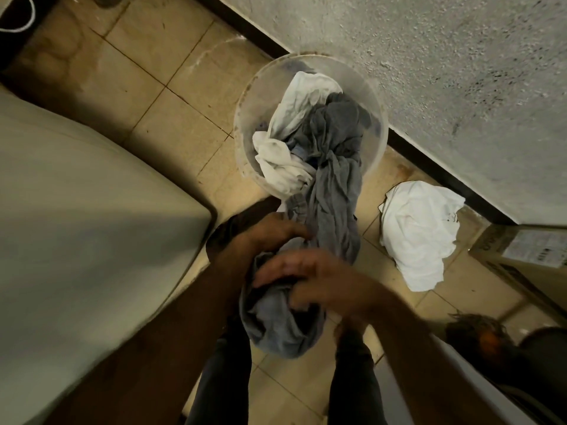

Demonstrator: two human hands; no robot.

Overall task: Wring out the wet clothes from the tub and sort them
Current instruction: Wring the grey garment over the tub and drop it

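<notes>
From the head camera we look straight down at a clear plastic tub (242,139) standing on the tiled floor (138,87) close against a rough plastered wall (429,72). A grey garment (331,191) runs out of the tub in a twisted rope, over the near rim and down towards us, where its lower end bunches into a loose bundle between our arms. Our left hand (270,231) has its fingers curled round the rope of grey cloth just above the bundle. Our right hand (310,277) is blurred, yet we see its fingers wrapped across the top of the bundle, gripping it just below the left hand. Inside the tub, crumpled white cloth (294,96) lies beside and partly beneath the grey fabric, some of it folded against the near wall. To the right of the tub, apart from it, a white garment (420,234) lies in a heap on the tiles, near a cardboard box (521,250). A pale, smooth surface (76,225) fills the left side. Our dark trousers (221,378) show below the bundle.
</notes>
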